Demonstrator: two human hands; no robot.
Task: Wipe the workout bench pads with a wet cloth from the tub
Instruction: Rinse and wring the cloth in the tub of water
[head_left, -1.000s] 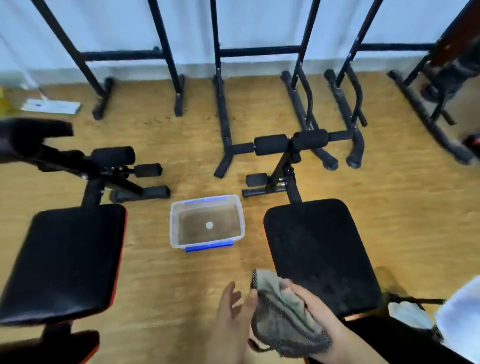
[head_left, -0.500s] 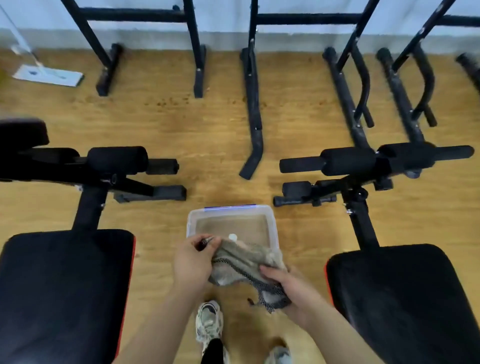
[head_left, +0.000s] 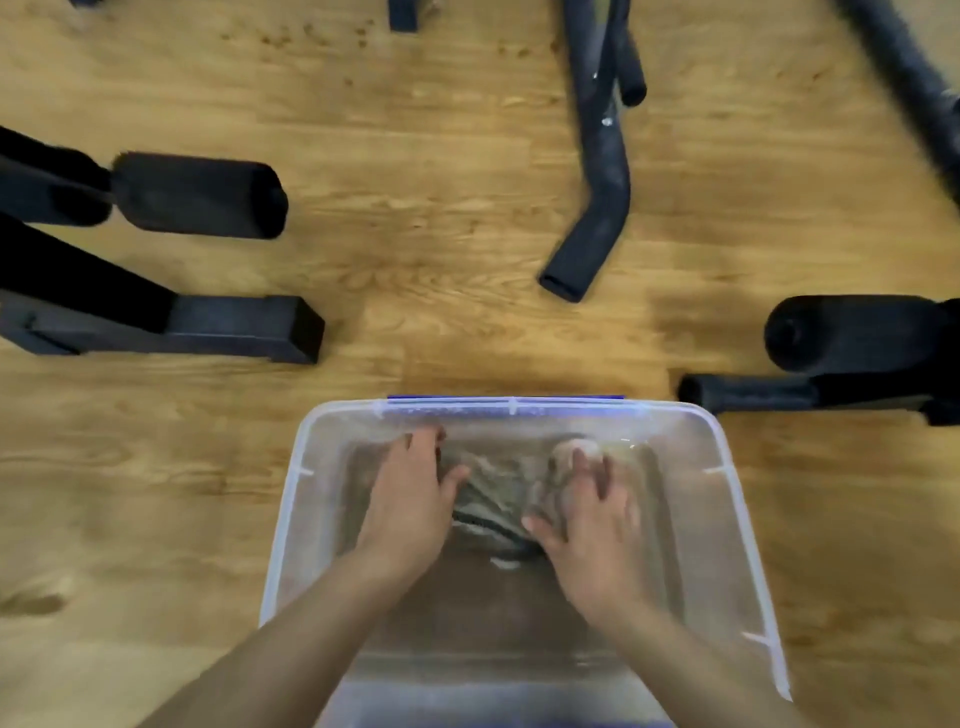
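Both hands now went down into the clear plastic tub (head_left: 727, 470): my left hand (head_left: 410, 499) and right hand (head_left: 592, 525) grasp the grey wet cloth (head_left: 493, 493), lying crosswise between them.

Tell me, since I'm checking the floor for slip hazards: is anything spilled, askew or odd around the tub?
Nothing stands out. The clear plastic tub with blue latches sits level on the wooden floor, no puddle visible around it. Both the left hand and right hand press the grey-brown cloth inside it.

The tub (head_left: 727, 499) is clear with a blue clip; the cloth (head_left: 493, 493) grey-brown; the floor (head_left: 415, 208) — honey-toned woodgrain; the foam rollers (head_left: 197, 195) — black.
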